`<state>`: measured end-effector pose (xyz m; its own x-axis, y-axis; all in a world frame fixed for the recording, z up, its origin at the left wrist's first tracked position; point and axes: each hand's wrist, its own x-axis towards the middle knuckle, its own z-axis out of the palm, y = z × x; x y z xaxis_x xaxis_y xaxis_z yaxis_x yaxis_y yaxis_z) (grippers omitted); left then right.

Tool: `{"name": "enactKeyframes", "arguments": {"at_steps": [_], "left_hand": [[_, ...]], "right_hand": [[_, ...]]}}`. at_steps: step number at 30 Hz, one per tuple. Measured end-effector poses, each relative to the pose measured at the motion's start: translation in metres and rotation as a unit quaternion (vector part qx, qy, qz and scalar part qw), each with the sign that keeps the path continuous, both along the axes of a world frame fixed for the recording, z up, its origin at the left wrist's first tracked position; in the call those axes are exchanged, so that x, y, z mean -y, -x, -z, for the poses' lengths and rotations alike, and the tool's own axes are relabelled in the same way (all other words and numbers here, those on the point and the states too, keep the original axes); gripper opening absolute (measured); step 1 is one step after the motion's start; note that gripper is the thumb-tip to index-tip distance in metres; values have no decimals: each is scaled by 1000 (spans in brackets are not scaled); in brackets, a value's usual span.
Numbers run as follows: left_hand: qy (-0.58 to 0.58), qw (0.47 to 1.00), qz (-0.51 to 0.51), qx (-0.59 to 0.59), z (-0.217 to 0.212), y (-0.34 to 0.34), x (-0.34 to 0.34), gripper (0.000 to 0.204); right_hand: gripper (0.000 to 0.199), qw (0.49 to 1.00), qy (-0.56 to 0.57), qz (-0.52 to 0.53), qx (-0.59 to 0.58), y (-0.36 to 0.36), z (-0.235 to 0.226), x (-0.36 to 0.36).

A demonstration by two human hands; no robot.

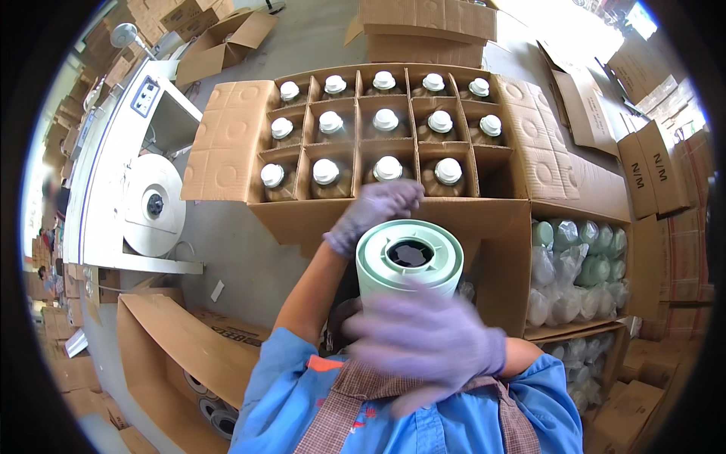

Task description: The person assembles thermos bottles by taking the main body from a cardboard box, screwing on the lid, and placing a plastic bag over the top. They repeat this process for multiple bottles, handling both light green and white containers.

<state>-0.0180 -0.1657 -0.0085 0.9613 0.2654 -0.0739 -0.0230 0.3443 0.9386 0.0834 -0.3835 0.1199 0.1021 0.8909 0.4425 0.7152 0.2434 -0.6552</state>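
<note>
A pale green cylindrical container (367, 280) stands upright in front of my chest, its top a ribbed ring around a round dark centre. My left hand (376, 213), in a light purple glove, is just beyond its far left rim, near the carton's front edge. Those fingers are curled together, and whatever is in them is hidden. My right hand (435, 342), gloved alike and smeared by motion, passes in front of the container with fingers stretched out to the left and thumb apart. Whether it touches the container I cannot tell.
Beyond my hands a divided carton (378, 206) holds several white-capped bottles (385, 119), its flaps folded outward. At right, an open carton (578, 331) contains bagged pale green and clear items. A white machine (151, 204) stands left. Another open carton (189, 344) is at near left.
</note>
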Motion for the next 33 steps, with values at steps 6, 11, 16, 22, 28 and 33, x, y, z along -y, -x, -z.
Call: {"name": "enactKeyframes", "arguments": {"at_steps": [6, 11, 16, 22, 28, 33], "left_hand": [[-228, 970, -54, 66, -66, 40, 45, 70], [20, 996, -38, -82, 11, 9, 7, 39], [-93, 985, -141, 31, -76, 37, 20, 57], [75, 994, 80, -21, -15, 17, 3, 60], [7, 1000, 4, -10, -47, 29, 21, 86], [206, 973, 99, 42, -29, 14, 23, 70]], "right_hand": [[56, 961, 83, 87, -250, -35, 79, 1], [82, 986, 38, -160, 14, 5, 4, -16], [53, 992, 40, 49, -110, -53, 61, -10], [81, 982, 42, -184, 23, -4, 13, -33], [48, 979, 56, -166, -101, -63, 57, -43], [35, 972, 83, -205, -79, -37, 39, -49]]}}
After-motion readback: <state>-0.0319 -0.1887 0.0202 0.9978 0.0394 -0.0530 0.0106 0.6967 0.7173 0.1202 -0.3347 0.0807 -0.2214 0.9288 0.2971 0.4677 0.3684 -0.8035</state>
